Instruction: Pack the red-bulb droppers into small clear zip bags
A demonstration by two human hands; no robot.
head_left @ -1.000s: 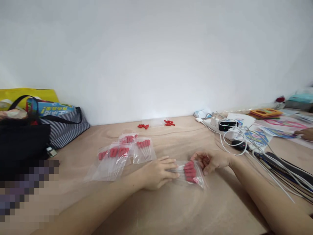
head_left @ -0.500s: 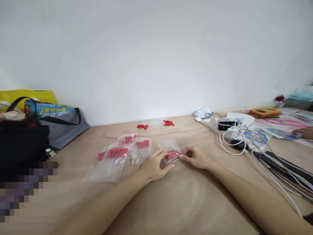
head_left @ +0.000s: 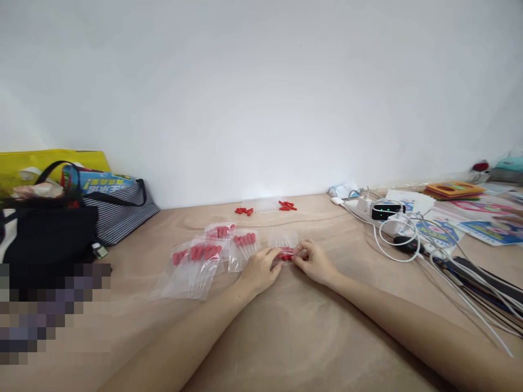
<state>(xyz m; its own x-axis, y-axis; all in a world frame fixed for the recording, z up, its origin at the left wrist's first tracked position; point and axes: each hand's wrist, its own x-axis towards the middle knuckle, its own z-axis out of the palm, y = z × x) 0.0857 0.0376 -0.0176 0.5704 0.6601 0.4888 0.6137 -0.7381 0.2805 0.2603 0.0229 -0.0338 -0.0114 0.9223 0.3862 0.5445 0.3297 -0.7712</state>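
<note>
A small clear zip bag of droppers with red rubber bulbs lies between my hands, its red-bulb end toward me. My left hand pinches the left side of the bag's near edge, thumb and fingers together. On the right side of that edge, my right hand pinches the plastic too. The fingers partly cover the red bulbs. Left of my hands lies a bag of red-bulbed droppers, beside further overlapping filled bags.
Loose red bulbs and thin clear tubes lie near the wall, with more red bulbs to their right. A striped bag and black bag stand left. White cables, a power strip and printed sheets occupy the right.
Both hands have drawn closer together at the bag's near edge; my left thumb has closed onto it. The view has shifted slightly, and a hand at the far right is out of view.
</note>
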